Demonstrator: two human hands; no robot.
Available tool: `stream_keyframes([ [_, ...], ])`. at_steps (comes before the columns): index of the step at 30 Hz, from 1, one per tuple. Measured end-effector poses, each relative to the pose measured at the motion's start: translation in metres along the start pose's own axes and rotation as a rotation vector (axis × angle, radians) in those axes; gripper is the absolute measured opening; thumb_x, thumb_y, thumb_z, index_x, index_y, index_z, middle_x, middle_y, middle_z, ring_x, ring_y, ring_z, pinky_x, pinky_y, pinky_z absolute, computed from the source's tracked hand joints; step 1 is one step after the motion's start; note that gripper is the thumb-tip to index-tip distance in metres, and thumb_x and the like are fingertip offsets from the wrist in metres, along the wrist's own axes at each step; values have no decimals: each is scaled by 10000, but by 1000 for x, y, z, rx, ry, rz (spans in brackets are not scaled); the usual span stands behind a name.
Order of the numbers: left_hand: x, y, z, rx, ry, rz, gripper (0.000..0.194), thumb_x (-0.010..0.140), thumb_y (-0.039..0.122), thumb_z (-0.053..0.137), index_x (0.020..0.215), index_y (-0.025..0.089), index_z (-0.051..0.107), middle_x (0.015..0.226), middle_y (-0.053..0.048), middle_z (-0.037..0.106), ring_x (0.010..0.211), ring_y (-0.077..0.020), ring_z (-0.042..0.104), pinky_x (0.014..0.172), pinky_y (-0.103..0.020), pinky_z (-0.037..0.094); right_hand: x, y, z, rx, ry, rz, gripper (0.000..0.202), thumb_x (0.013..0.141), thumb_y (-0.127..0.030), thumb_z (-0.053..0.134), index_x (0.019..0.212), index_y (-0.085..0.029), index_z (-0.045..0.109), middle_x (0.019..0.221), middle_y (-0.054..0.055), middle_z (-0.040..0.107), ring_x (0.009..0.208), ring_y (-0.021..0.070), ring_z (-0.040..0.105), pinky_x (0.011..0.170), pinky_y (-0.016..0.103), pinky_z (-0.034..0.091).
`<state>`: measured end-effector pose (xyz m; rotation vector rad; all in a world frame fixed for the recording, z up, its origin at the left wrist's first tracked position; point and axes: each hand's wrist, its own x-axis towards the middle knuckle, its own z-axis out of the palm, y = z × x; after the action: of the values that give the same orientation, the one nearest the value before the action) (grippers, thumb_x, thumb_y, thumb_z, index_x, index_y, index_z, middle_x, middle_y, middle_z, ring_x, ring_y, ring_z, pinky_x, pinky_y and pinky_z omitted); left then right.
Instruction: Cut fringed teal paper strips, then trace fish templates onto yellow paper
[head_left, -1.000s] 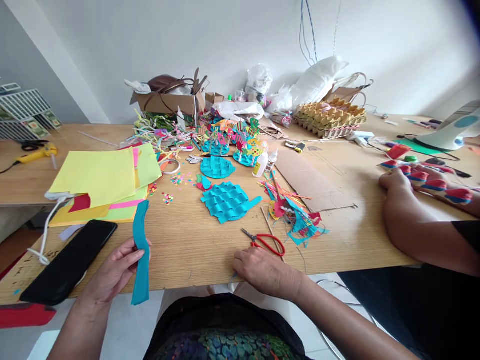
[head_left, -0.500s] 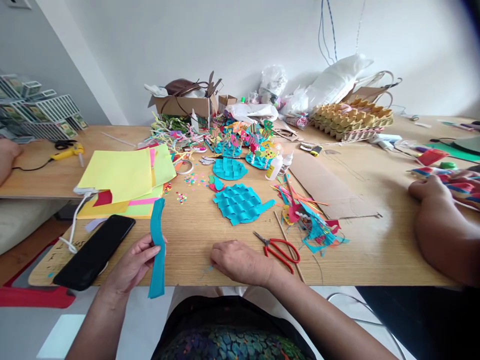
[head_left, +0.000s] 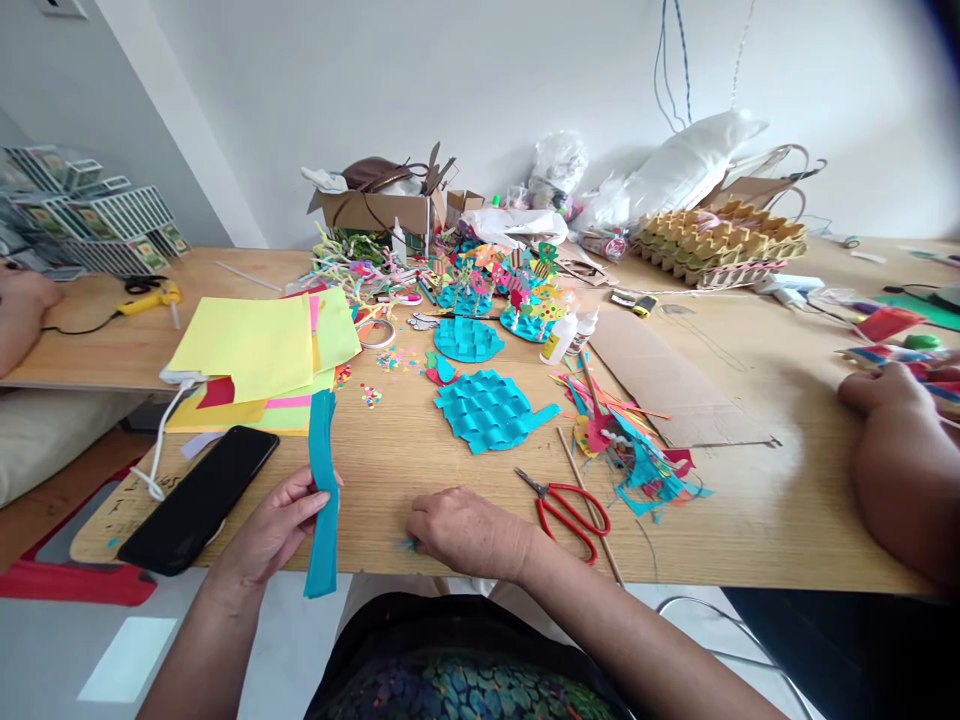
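My left hand [head_left: 281,525] pinches a stack of long blue paper strips [head_left: 322,500] upright between thumb and fingers, over the table's front edge. Low over the tabletop, my right hand [head_left: 465,535] is closed with its knuckles up. Thin blue scraps [head_left: 409,544] show at its fingertips; whether they are gripped is hidden. Right of that hand lie red-handled scissors [head_left: 574,515] with a thin wooden stick [head_left: 589,505] beside them. Beyond the hands rests a blue paper piece with raised scales [head_left: 491,412], and behind it a smaller blue woven-looking piece [head_left: 469,340].
At left are a black phone [head_left: 199,500] and yellow paper sheets [head_left: 244,345]. Glue bottles [head_left: 559,338], a paper-scrap pile [head_left: 645,465] and cardboard [head_left: 667,390] stand or lie to the right. Egg trays [head_left: 720,245] are at the back. Another person's arm [head_left: 896,450] reaches in from the right.
My right hand has slid slightly left along the table, with blue scraps at its fingertips. My left hand still holds the strips. The whole view has shifted a little.
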<state>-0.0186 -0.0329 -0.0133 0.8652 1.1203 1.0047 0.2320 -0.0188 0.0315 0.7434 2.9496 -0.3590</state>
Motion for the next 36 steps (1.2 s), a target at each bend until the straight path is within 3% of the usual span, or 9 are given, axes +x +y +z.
stream_keyframes([
  [8,2,-2,-2,1,6,-5,189,640,273,717,797,179,667,676,8,541,617,-112,460,558,-192,390,4,-10,8,-95,33,0,138,828,-87,446,840,-130,577,783,50,614,641,161,580,496,245,383],
  [18,1,-2,-3,-7,-23,-23,197,664,292,709,838,210,666,657,26,538,604,-96,440,554,-171,371,-1,-17,16,-125,124,34,112,800,-80,453,824,-121,554,771,68,592,631,191,558,506,279,405],
  [24,-1,2,1,-12,38,-52,252,607,309,754,824,204,683,669,22,556,602,-99,455,554,-176,389,-28,10,3,22,195,318,144,860,-118,411,866,-153,551,835,42,614,704,144,574,603,232,397],
  [30,-1,0,-2,-1,93,-94,296,555,326,785,813,211,696,648,15,580,593,-112,474,548,-181,422,-102,66,-17,68,284,787,185,879,-183,395,804,-166,562,805,36,618,744,134,565,654,216,368],
  [36,4,-2,-6,35,200,-194,314,470,327,821,758,267,711,702,21,650,706,-149,539,592,-172,474,-166,113,-16,24,268,1181,192,837,-178,414,751,-154,584,774,86,635,729,196,566,584,249,324],
])
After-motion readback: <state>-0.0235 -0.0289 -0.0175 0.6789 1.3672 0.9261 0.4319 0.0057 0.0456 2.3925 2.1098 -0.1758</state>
